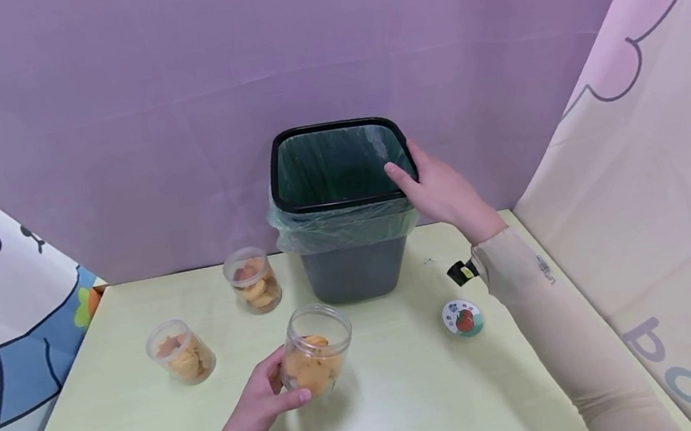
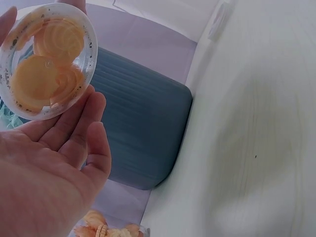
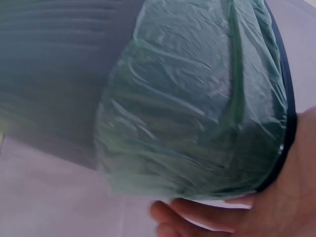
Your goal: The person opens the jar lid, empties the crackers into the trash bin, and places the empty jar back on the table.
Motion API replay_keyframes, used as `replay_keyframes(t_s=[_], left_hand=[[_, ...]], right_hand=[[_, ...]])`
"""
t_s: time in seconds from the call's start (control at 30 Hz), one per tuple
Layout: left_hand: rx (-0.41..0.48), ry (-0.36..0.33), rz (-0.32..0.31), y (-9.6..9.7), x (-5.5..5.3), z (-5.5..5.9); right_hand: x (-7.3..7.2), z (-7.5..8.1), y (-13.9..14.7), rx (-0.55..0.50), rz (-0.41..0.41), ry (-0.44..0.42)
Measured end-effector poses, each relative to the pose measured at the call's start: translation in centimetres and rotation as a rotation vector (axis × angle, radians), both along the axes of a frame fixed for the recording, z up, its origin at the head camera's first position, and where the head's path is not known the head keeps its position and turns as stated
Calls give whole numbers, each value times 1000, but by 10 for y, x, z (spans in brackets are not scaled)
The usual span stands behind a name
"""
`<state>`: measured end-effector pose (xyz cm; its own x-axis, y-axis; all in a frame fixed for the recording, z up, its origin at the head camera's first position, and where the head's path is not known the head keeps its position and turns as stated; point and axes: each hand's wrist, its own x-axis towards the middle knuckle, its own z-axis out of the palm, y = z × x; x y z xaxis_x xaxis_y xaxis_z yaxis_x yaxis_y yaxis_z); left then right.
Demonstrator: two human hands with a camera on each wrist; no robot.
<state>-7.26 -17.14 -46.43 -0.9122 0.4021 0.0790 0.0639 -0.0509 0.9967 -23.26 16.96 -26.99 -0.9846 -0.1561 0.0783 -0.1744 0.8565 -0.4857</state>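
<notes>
My left hand (image 1: pixel 256 410) holds a clear jar (image 1: pixel 327 318) of round biscuits above the table, thumb and fingers around its side; the jar is lidless and tilted a little. Its base and the biscuits (image 2: pixel 42 81) show in the left wrist view. At the back, my right hand (image 1: pixel 446 192) grips the right rim of a grey trash bin (image 1: pixel 355 272), thumb on the inner side and fingers outside. A green bag (image 3: pixel 187 108) lines the bin, folded over under the black rim (image 1: pixel 344 203). In the right wrist view several fingertips show below the bag.
Two more jars of biscuits stand left of the bin, one near it (image 1: pixel 253 281) and one closer to the left (image 1: pixel 181 354). A round lid (image 1: pixel 462 318) with a tomato picture lies right of the bin. A purple cloth wall (image 1: pixel 178 121) rises behind the table.
</notes>
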Motion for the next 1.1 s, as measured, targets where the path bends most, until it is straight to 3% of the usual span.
replay_keyframes(t_s=[0.23, 0.6, 0.83, 1.1], left_hand=[[-25, 5, 16, -4, -3, 3], [-43, 104, 39, -8, -15, 20], [-105, 79, 127, -16, -19, 37], [-214, 81, 272, -31, -27, 65]], right_hand=[[0, 10, -3, 114, -3, -98], [3, 18, 2, 58, 17, -201], [3, 12, 1, 43, 17, -183], [3, 6, 2, 3, 8, -153]])
